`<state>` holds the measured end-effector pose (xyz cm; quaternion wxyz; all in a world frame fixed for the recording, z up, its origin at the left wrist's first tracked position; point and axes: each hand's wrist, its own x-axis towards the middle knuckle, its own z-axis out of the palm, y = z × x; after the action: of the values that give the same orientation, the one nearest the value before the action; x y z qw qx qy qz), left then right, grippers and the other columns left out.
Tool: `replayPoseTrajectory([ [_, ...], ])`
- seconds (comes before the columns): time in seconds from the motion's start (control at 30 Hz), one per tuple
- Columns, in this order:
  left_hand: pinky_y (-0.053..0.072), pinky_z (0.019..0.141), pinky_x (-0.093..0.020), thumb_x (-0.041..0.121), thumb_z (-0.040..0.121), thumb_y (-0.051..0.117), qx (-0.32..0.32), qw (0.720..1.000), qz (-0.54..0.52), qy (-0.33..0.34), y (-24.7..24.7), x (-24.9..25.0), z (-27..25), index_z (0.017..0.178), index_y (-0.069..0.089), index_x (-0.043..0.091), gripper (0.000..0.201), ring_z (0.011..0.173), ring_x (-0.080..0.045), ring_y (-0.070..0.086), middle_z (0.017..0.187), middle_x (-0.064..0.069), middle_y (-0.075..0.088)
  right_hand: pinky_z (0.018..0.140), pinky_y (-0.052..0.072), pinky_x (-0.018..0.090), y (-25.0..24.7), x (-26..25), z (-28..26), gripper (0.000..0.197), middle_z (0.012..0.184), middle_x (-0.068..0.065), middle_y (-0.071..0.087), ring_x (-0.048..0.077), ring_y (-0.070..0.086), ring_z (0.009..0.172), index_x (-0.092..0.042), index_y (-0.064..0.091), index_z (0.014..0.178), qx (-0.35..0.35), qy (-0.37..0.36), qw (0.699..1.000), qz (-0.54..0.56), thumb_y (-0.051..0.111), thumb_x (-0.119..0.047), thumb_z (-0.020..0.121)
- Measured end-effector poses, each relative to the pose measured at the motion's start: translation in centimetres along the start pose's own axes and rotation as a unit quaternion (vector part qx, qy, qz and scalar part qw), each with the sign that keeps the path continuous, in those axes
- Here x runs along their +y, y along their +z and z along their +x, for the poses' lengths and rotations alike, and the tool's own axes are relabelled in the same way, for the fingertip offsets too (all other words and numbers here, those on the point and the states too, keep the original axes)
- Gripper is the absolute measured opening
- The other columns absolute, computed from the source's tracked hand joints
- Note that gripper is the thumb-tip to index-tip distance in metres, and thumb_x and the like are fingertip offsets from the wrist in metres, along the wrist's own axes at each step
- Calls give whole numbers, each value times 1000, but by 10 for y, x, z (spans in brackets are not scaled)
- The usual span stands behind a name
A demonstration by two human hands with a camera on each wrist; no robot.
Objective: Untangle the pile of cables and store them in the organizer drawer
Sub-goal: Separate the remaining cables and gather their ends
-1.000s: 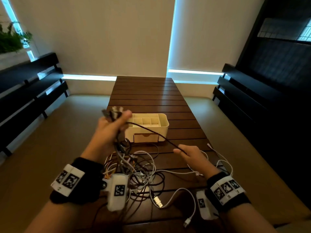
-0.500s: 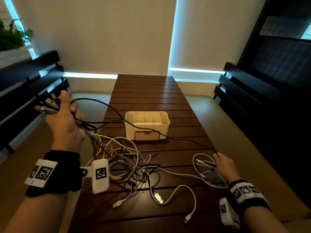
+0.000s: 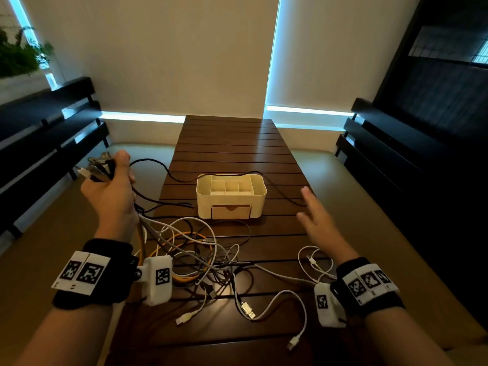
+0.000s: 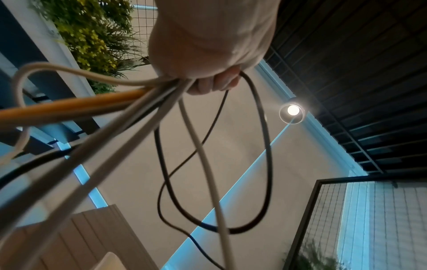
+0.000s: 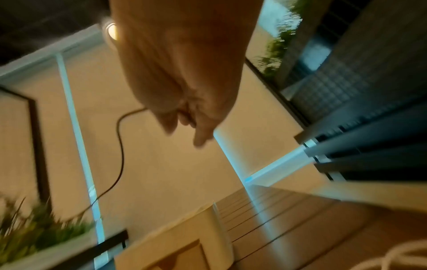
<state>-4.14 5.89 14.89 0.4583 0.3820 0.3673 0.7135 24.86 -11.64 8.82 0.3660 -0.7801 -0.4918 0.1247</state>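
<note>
My left hand [image 3: 111, 186] is raised left of the table, gripping a bundle of cable plugs [image 3: 96, 167]; white, grey, orange and black cables hang from my left hand [image 4: 208, 54] down to the tangled pile [image 3: 195, 254]. A black cable [image 3: 158, 165] loops from that hand over the cream organizer [image 3: 231, 195], whose small drawer [image 3: 231, 211] is closed. My right hand [image 3: 314, 217] hovers open right of the organizer, fingers spread, holding nothing. In the right wrist view, the right hand [image 5: 184, 113] is blurred, the black cable [image 5: 119, 146] behind it.
A white cable [image 3: 314, 262] lies coiled near my right wrist. Loose white USB ends [image 3: 248, 310] lie at the front of the dark slatted table [image 3: 232, 143]. Black benches [image 3: 39, 143] flank both sides; the far half of the table holds nothing.
My left hand has come back right and slightly lower with the plugs. My right hand left the white coil and lifted toward the organizer, fingers spread. The black cable now drapes over the organizer.
</note>
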Motion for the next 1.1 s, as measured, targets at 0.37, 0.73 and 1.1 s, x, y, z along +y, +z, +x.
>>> replayPoseTrajectory([
  [0.37, 50, 82, -32, 30, 91, 61, 2, 983, 182, 1, -1, -32, -8, 75, 53, 22, 20, 68, -4, 56, 73, 9, 57, 91, 48, 27, 57, -5, -41, 22, 115, 3, 63, 18, 59, 105, -15, 66, 108, -454, -12, 860, -231, 58, -10, 87],
  [0.73, 55, 67, -34, 34, 87, 66, 22, 999, -28, -29, 35, 17, 21, 102, 55, 13, 28, 73, -23, 66, 88, -12, 68, 87, 46, 38, 61, 45, -76, 16, 109, 9, 55, 30, 55, 106, -13, 59, 99, -479, 1, 817, -322, 61, -20, 85],
  [1.1, 22, 37, -23, 31, 93, 59, -196, 977, -79, 14, 136, 102, 13, 70, 49, 16, 30, 38, -7, 25, 45, 9, 37, 93, 45, 30, 10, 6, -6, 49, 133, 5, 50, 19, 52, 116, -16, 49, 129, -101, 91, 990, -38, 66, -24, 84],
])
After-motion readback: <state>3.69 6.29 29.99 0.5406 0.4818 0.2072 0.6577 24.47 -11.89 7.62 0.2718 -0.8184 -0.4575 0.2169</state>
